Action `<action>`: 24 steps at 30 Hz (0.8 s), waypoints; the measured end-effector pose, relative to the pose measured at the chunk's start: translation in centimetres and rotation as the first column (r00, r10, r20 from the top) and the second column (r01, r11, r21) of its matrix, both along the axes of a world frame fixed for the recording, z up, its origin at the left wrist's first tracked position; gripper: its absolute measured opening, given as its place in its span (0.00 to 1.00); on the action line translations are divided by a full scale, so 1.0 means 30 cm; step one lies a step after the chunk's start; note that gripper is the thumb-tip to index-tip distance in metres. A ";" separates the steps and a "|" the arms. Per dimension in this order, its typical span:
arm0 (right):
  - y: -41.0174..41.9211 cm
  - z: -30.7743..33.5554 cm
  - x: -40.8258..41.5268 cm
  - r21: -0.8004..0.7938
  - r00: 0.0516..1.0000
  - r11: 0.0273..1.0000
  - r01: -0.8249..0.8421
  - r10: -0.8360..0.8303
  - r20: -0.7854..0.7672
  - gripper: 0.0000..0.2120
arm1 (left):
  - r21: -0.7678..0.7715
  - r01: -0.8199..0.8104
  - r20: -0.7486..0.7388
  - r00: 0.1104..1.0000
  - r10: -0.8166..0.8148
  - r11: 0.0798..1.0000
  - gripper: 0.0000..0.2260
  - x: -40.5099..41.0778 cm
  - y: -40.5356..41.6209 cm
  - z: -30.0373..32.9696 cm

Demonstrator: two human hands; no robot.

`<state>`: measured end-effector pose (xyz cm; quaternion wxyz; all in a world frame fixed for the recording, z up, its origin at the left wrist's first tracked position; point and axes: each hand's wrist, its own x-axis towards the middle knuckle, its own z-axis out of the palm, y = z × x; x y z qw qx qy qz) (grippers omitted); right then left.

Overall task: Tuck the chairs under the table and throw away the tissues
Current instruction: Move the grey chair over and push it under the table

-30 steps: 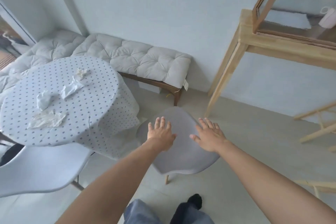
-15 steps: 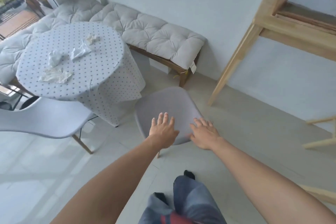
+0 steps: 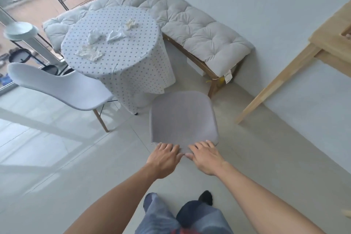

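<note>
Both your hands sit side by side on the near edge of the grey chair [image 3: 183,119], palms down; your left hand [image 3: 164,158] has its fingers curled over the rim, and your right hand [image 3: 206,157] lies flatter with the fingers spread along the same edge (whether the thumbs hook underneath, I cannot tell). The chair stands just beside the round table [image 3: 112,47], its far edge close to the hanging dotted tablecloth [image 3: 144,74] but not yet under it; so the step in hand looks like the push inward.

Push low and level, both hands with equal force, so the seat goes straight and does not swing toward the cushioned bench [image 3: 201,34] on the right; aim the far edge at the gap beneath the cloth, and go slowly as the fabric meets the seat, since a dragged cloth could shift the crumpled tissues [image 3: 106,40] lying on top. Stop when you feel the legs meet the table's base, which is hidden under the cloth.

The white chair [image 3: 62,85] to the left stands beside the table too, seat turned partly away; it will want the same treatment, and the tissues are yet to be collected.
</note>
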<state>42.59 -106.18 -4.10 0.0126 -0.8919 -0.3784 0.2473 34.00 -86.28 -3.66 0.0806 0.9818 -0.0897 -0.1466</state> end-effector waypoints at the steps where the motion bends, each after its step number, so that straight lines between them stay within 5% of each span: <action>1: -0.007 -0.005 0.007 0.017 1.000 1.000 -0.016 0.016 0.012 0.28 | 0.025 -0.020 0.023 1.000 0.019 1.000 0.18 -0.004 -0.013 -0.002; 5: -0.016 -0.024 0.035 0.044 0.997 0.997 -0.066 0.064 0.048 0.29 | 0.097 -0.110 0.047 0.993 0.106 0.989 0.24 0.002 -0.053 -0.006; 24: 0.066 -0.015 0.537 0.052 0.928 0.932 -0.359 0.350 0.130 0.28 | 0.187 -0.225 0.034 0.974 0.223 0.956 0.19 0.390 -0.040 0.038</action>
